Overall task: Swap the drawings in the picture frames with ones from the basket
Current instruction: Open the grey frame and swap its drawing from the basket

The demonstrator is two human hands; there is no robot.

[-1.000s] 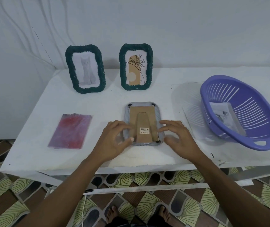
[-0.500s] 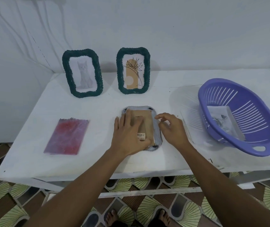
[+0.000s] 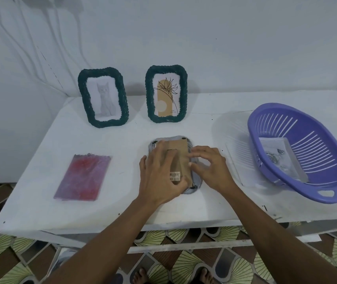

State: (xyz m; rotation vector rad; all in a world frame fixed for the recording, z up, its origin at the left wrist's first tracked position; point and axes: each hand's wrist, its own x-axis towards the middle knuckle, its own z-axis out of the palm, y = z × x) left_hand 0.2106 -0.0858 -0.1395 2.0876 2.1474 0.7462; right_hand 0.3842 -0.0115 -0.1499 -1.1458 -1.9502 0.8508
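A grey picture frame [image 3: 196,179] lies face down at the middle of the white table [image 3: 112,210], its brown cardboard back [image 3: 181,148] facing up. My left hand [image 3: 159,175] lies flat on that back and presses it down. Beside it, my right hand [image 3: 210,169] has bent fingers, and their tips touch the frame's right edge. A purple basket [image 3: 325,154] at the right holds a white drawing [image 3: 274,150]. A red and purple sheet [image 3: 82,177] lies flat at the left.
Two dark green woven frames stand at the back by the wall: one with a cat drawing [image 3: 124,103], one with a plant drawing [image 3: 149,93]. A clear sheet [image 3: 235,152] lies between the grey frame and the basket. The table's front edge is near my arms.
My left hand slid from the frame's left edge onto the cardboard back and now lies flat on it. My right hand stayed at the right edge.
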